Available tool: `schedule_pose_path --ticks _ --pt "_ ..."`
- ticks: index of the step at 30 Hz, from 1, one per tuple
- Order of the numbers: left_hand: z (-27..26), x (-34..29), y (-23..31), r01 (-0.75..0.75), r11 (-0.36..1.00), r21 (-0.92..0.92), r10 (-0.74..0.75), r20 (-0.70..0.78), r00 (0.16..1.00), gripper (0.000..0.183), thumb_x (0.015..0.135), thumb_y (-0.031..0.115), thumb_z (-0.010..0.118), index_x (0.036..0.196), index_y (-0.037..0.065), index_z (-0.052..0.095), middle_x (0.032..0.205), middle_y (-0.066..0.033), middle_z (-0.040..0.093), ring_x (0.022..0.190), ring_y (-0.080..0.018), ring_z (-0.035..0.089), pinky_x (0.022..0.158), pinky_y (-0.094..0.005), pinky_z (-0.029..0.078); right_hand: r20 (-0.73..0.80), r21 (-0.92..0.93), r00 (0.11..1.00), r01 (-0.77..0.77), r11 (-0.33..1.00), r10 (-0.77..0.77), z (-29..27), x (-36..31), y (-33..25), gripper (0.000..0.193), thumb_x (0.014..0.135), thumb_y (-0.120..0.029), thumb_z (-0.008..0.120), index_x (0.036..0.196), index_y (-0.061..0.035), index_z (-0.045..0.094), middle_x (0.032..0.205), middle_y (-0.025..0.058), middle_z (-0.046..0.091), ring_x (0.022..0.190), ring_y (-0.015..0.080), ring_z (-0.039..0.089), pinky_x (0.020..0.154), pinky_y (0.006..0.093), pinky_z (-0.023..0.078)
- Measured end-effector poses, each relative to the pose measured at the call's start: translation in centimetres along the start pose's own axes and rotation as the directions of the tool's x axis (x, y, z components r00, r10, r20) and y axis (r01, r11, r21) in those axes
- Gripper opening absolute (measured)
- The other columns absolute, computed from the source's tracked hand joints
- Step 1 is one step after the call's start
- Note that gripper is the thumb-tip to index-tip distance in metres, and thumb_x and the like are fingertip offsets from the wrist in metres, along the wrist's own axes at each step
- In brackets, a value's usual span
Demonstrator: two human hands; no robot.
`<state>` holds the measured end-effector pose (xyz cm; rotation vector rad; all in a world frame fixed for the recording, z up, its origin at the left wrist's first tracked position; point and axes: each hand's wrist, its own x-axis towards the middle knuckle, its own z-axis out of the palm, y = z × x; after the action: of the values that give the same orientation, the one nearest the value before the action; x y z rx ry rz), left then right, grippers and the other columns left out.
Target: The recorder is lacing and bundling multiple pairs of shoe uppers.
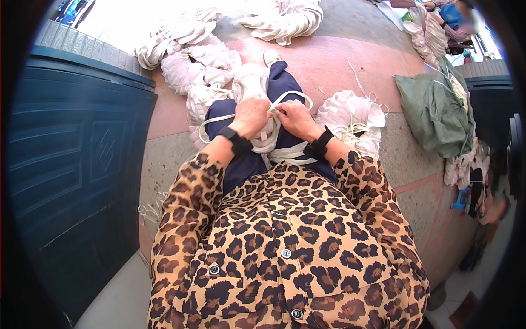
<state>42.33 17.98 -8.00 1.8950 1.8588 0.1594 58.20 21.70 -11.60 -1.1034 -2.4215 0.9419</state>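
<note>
Over my lap, between my dark blue trouser legs, lies a pale pinkish-white piece that looks like a shoe upper (251, 81). My left hand (252, 116) is closed in a pinch above it, on a flat white lace (291, 93). Close beside it, my right hand (298, 119) pinches the same lace, its fingertips nearly meeting the left's. One loop of lace arcs over the right hand, and another hangs left of the left wrist. Further white laces (296, 155) lie across my right thigh. The exact point where the lace meets the upper is hidden by my fingers.
Bundles of similar pale uppers lie ahead left (200, 66), at the far middle (287, 21) and by my right knee (350, 112). A green sack (435, 109) stands at the right. A dark blue door (82, 142) borders the left. Another person (460, 22) sits far right.
</note>
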Motion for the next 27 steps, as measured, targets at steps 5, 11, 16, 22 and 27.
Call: schedule_pose_path --ticks 5,11,16,22,27 --pt "0.0 1.7 -1.6 -0.014 0.903 -0.429 0.017 0.003 1.000 0.012 0.073 0.013 0.059 0.075 0.001 0.063 0.067 -0.0114 0.061 0.059 -0.0189 0.058 0.057 -0.0297 0.046 0.043 0.038 0.997 -0.058 0.998 0.056 -0.5 -0.1 -0.6 0.012 0.075 -0.009 0.052 0.085 -0.0061 0.058 0.072 0.0121 0.057 0.076 0.0313 0.053 0.068 0.0402 0.042" --pt "-2.4 2.1 -3.7 0.329 0.240 -0.913 -0.169 0.294 0.941 0.018 0.079 0.012 0.062 0.093 0.003 0.055 0.070 -0.0024 0.059 0.056 -0.0048 0.051 0.048 -0.0156 0.039 0.154 -0.544 0.944 0.328 0.773 -0.292 0.0 0.5 -2.1 0.009 0.071 -0.012 0.054 0.077 -0.0098 0.060 0.081 0.0047 0.053 0.086 0.0189 0.049 0.070 0.0321 0.036" --pt "-3.9 3.9 -3.2 0.329 0.305 -0.894 -0.154 0.295 0.943 0.027 0.080 0.012 0.062 0.102 0.002 0.049 0.071 -0.0037 0.060 0.054 -0.0038 0.050 0.042 -0.0134 0.036 0.228 -0.468 0.876 0.482 0.741 -0.426 -1.5 2.0 -3.6 0.005 0.068 -0.015 0.054 0.069 -0.0114 0.058 0.081 0.0034 0.049 0.084 0.0184 0.047 0.070 0.0311 0.034" --pt "-3.1 6.2 -1.0 0.426 0.584 -0.691 -0.078 0.474 0.877 0.025 0.071 0.011 0.068 0.089 -0.001 0.056 0.059 -0.0022 0.054 0.042 -0.0061 0.045 0.034 -0.0198 0.032 -0.489 -0.322 0.624 0.520 0.791 -0.609 -11.1 2.0 -9.3 0.008 0.072 -0.003 0.059 0.079 -0.0064 0.059 0.079 0.0046 0.051 0.073 0.0216 0.049 0.066 0.0320 0.038" --pt "-0.8 5.7 -0.2 -0.109 0.992 0.064 0.111 -0.027 0.993 0.034 0.075 0.022 0.062 0.101 0.001 0.055 0.080 -0.0177 0.062 0.074 -0.0280 0.061 0.066 -0.0386 0.048 -0.843 -0.257 0.317 0.473 0.843 -0.435 -18.6 2.1 -11.9 0.008 0.083 -0.008 0.059 0.084 0.0003 0.059 0.083 0.0042 0.057 0.075 0.0121 0.049 0.068 0.0222 0.040"
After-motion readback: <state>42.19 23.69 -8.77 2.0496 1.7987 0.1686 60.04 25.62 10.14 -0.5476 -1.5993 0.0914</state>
